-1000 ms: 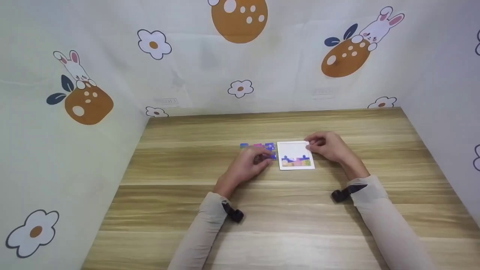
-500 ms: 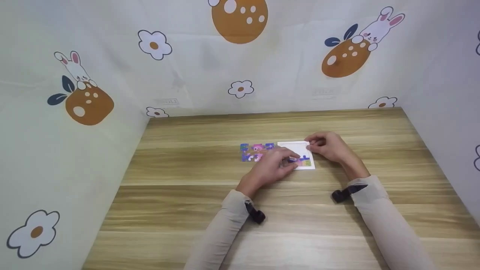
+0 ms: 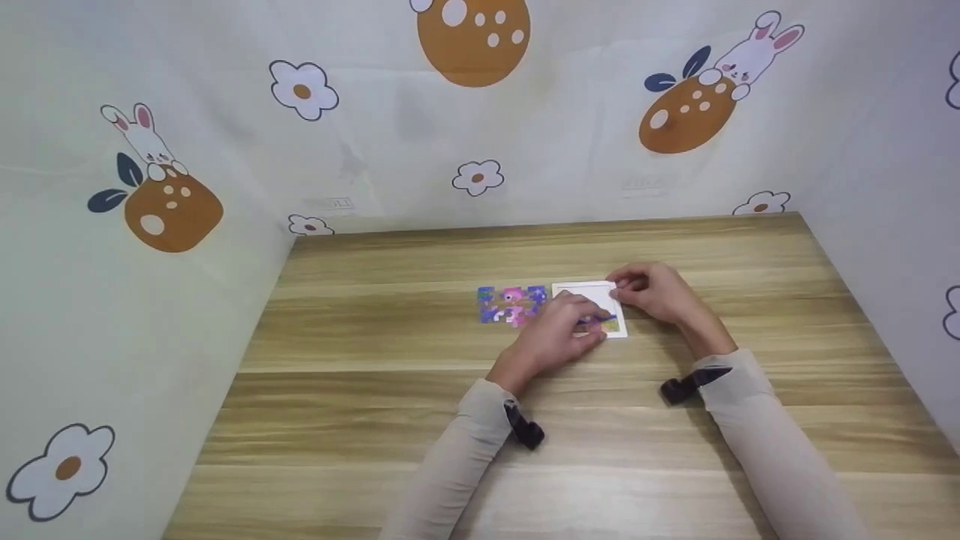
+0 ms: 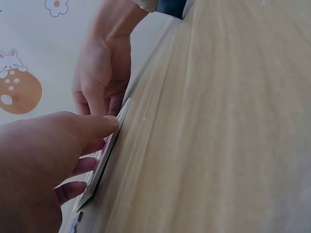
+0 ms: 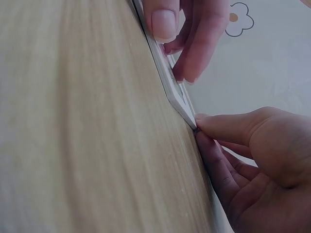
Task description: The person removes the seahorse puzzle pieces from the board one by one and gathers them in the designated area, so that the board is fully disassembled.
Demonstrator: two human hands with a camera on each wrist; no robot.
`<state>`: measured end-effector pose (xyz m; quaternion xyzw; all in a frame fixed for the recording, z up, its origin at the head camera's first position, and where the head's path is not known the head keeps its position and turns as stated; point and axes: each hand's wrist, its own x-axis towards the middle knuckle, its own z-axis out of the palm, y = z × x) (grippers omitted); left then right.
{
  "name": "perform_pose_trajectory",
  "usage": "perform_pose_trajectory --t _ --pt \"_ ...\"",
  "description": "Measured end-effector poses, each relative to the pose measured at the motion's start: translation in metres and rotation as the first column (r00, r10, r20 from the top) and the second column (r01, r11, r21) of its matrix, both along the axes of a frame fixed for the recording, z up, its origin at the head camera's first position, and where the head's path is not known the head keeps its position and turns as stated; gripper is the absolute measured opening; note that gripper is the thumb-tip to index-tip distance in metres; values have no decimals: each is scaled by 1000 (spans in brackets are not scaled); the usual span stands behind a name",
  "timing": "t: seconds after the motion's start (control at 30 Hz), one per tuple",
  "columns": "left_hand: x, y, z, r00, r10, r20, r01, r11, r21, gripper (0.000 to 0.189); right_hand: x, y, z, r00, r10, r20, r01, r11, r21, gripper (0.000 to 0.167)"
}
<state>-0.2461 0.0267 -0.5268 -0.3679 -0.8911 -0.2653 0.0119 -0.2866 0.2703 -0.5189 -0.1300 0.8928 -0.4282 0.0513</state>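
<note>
A white square jigsaw puzzle tray (image 3: 585, 284) lies on the table, with colourful jigsaw pieces (image 3: 611, 325) along its near side. My left hand (image 3: 556, 330) reaches over the tray from the left, fingertips down on the pieces. In the left wrist view its thumb (image 4: 104, 125) lies at the near rim, its other fingers spread over the inside; no piece shows between them. My right hand (image 3: 661, 294) pinches the tray's far right corner between thumb and forefinger, plain in the right wrist view, where the tray's edge (image 5: 181, 108) ends between them. The left hand hides part of the tray.
Several loose jigsaw pieces (image 3: 512, 295), blue and pink, lie in rows just left of the tray, partly behind the left hand. The wooden table (image 3: 360, 315) is bounded by a patterned cloth (image 3: 405, 150) at the back and sides.
My left hand has moved right, from the loose pieces onto the near part of the tray, uncovering more of the loose pieces. My right hand stays at the tray's corner.
</note>
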Motion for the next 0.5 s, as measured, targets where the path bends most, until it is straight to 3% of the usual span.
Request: perform_pose_trajectory --t 0.2,0.5 --pt "0 0 -2 1000 -20 -7 20 999 26 28 1 0 -1 1000 -4 -6 4 1000 -5 31" --pt "0 1 -2 998 -27 63 23 997 75 29 0 -1 0 1000 -10 15 10 1000 9 33"
